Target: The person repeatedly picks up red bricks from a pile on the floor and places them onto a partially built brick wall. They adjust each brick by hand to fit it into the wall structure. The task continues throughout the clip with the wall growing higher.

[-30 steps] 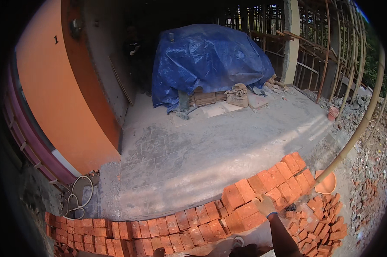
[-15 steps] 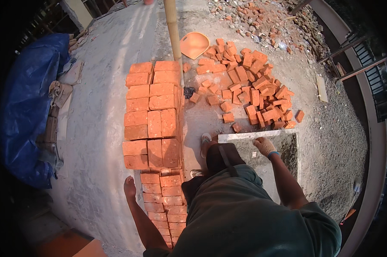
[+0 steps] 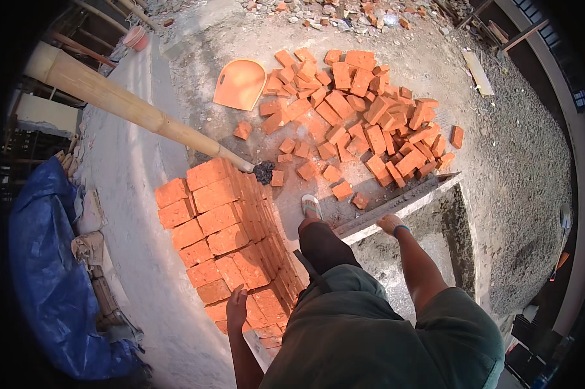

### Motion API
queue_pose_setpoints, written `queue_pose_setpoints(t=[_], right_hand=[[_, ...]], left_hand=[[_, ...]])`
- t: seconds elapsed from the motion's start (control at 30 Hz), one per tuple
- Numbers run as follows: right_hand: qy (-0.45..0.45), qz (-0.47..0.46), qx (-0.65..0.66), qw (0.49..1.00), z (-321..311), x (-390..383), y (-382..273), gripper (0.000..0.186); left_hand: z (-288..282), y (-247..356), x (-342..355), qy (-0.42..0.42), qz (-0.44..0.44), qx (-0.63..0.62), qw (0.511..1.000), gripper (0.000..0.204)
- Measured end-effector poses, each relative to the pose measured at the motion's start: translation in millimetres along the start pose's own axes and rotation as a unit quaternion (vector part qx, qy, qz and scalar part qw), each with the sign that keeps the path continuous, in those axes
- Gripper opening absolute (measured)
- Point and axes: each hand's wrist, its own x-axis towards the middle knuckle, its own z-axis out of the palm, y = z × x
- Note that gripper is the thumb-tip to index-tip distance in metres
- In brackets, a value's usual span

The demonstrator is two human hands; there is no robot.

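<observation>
My left hand (image 3: 237, 310) hangs over the near part of the stacked red bricks (image 3: 224, 238), thumb and fingers apart, with nothing in it. Whether it touches the stack I cannot tell. To the right, my right hand (image 3: 390, 224), a blue band at its wrist, is held above the edge of a low concrete-walled basin (image 3: 409, 209). Its fingers are loosely bent and I see nothing held. Ahead lies a loose heap of red bricks (image 3: 377, 123). My sandalled foot (image 3: 311, 206) stands between the stack and the basin.
A bamboo pole (image 3: 143, 117) slants down to the stack's far corner. Beyond it lies an orange plastic scoop (image 3: 240, 84). A blue tarp (image 3: 43, 272) covers things at the left, a red bucket (image 3: 136, 39) stands far left, and gravel (image 3: 526, 175) spreads along the right.
My view has turned and shifted forward, bringing the heap and basin edge nearer. The pole now slants across the left. My left hand has come from beside the stack to over it.
</observation>
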Motion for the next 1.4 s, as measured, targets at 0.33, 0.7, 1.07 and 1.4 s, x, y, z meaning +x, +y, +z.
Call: queue_pose_setpoints(t=[0.33,0.7,1.07,1.4], right_hand=[[0.166,-0.290,0.197,0.922,-205,72,-132,0.039],[0.196,0.256,0.506,0.800,-180,-31,74,0.049],[0.170,0.434,0.743,0.481,-165,264,386,0.076],[0.377,0.495,0.690,0.370,-39,429,525,0.061]], left_hand=[[-11,92,59,-0.110,-0.050,0.124,0.985,0.055],[38,164,202,-0.143,-0.003,0.270,0.952,0.058],[282,197,195,-0.025,-0.247,0.204,0.947,0.046],[564,333,430,-0.212,0.110,0.093,0.967,0.034]])
